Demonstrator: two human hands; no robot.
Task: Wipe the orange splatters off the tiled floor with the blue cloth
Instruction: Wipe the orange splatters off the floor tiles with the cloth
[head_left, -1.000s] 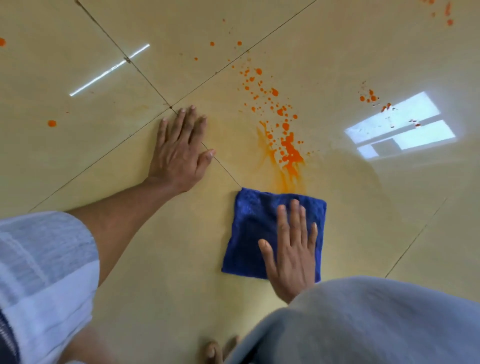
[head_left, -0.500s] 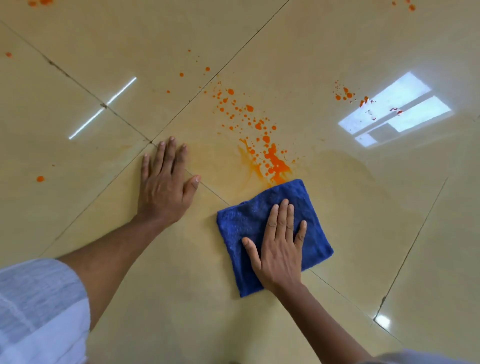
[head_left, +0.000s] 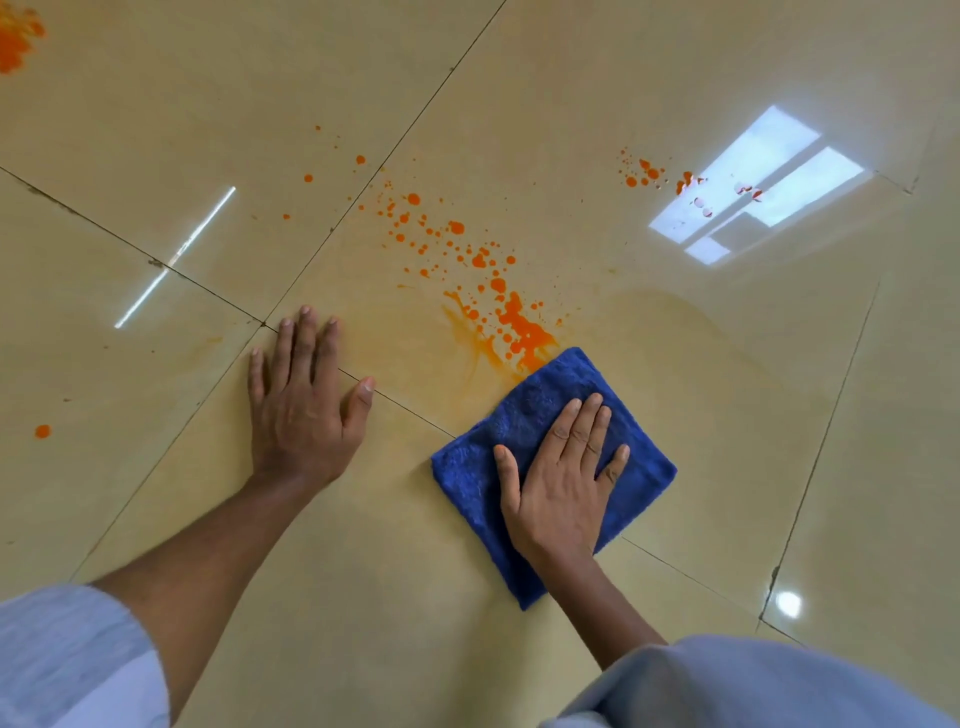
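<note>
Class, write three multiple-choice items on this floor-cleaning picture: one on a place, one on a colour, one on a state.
1. Where is the right hand?
A. flat on the blue cloth
B. on bare tile
C. in the air

2. What colour are the splatters?
A. green
B. orange
C. black

3. What state is the left hand in?
A. fisted
B. holding a cloth
C. spread flat on the floor

Answers: 1 A, the palm rests on the cloth; 2 B, orange drops beyond the cloth; 3 C, open fingers on tile.

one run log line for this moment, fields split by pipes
step: wiping | right hand flat on blue cloth | cloth edge at orange splatters | left hand flat on floor
</note>
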